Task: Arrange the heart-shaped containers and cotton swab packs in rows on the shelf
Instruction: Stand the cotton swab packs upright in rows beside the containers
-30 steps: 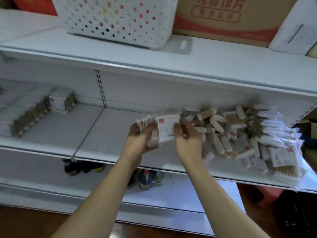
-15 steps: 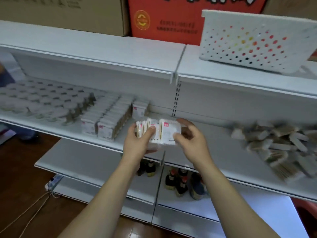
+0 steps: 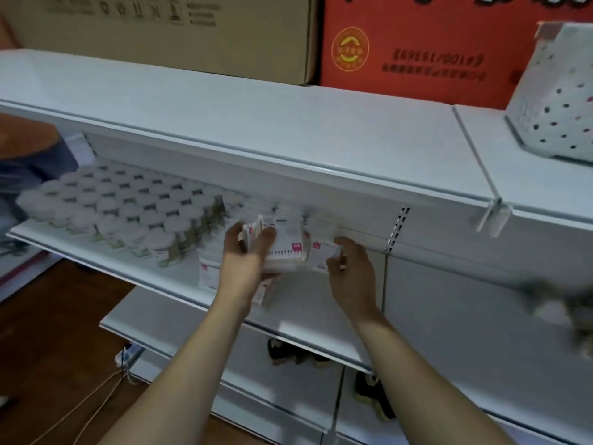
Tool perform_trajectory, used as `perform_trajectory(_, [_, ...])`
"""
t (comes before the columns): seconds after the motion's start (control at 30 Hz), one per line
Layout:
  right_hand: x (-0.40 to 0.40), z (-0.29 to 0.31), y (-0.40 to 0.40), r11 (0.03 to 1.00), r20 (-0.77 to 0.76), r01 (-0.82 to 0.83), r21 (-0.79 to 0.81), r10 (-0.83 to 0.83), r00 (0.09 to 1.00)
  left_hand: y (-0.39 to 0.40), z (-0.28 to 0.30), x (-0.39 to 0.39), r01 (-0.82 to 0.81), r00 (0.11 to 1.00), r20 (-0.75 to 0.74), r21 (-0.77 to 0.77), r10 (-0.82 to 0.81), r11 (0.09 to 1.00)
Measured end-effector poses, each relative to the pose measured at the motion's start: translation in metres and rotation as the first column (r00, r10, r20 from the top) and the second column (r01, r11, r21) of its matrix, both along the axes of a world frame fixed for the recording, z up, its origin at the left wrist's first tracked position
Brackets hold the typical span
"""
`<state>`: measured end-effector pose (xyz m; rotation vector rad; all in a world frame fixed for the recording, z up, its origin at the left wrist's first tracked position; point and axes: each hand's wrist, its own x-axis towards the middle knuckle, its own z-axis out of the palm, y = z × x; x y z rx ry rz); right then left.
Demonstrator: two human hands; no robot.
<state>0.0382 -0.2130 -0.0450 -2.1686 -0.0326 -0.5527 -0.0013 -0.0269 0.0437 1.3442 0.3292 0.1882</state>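
Shelf nearer now; right hand has separated one pack.

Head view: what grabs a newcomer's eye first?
Both hands at centre: the left hand grips a fanned stack of swab packs, and the right hand pinches one pack beside it. Left of them, rows of white-lidded containers fill the shelf. Above, a red box stands on the top shelf.
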Motion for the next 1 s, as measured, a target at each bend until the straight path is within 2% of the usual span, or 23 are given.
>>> perform_trajectory(0.13, [0.023,-0.011,0.018,0.995,-0.026,0.034,-0.092,-0.037,0.999,0.014,-0.005,0.024,0.033,0.999,-0.022,0.009,-0.033,0.999])
perform_trajectory(0.3, [0.036,-0.029,0.022,0.956,0.03,0.111,-0.27,-0.107,0.994,0.026,-0.011,0.049,0.158,0.986,-0.064,0.018,-0.157,0.987])
perform_trajectory(0.43, [0.041,-0.035,0.025,0.907,0.058,0.221,-0.358,-0.215,0.975,0.038,-0.012,0.067,0.24,0.966,-0.08,-0.059,-0.245,0.969])
perform_trajectory(0.6, [0.039,-0.029,0.031,0.863,0.054,0.281,-0.421,-0.286,0.957,0.051,-0.013,0.077,0.373,0.924,-0.065,-0.062,-0.376,0.926])
perform_trajectory(0.67, [0.029,-0.018,0.036,0.872,0.113,0.36,-0.333,-0.342,0.933,0.053,-0.014,0.079,0.421,0.904,-0.045,-0.074,-0.424,0.904])
perform_trajectory(0.73, [0.009,0.005,0.052,0.928,0.084,0.371,-0.035,-0.368,0.926,0.053,-0.016,0.079,0.453,0.889,-0.033,-0.082,-0.456,0.888])
perform_trajectory(0.8, [-0.01,0.028,0.073,0.924,-0.073,0.291,0.249,-0.282,0.957,0.05,-0.017,0.078,0.483,0.873,-0.029,-0.077,-0.486,0.872])
perform_trajectory(0.9, [-0.027,0.045,0.095,0.913,-0.197,0.208,0.35,-0.146,0.97,0.044,-0.02,0.076,0.535,0.843,-0.026,-0.074,-0.538,0.842])
perform_trajectory(0.97, [-0.03,0.051,0.098,0.844,-0.222,0.241,0.479,-0.149,0.964,0.041,-0.019,0.073,0.56,0.824,-0.025,-0.118,-0.566,0.82])
perform_trajectory(1.0, [-0.032,0.054,0.097,0.777,-0.229,0.241,0.581,-0.128,0.965,0.039,-0.019,0.073,0.565,0.82,-0.021,-0.133,-0.572,0.814])
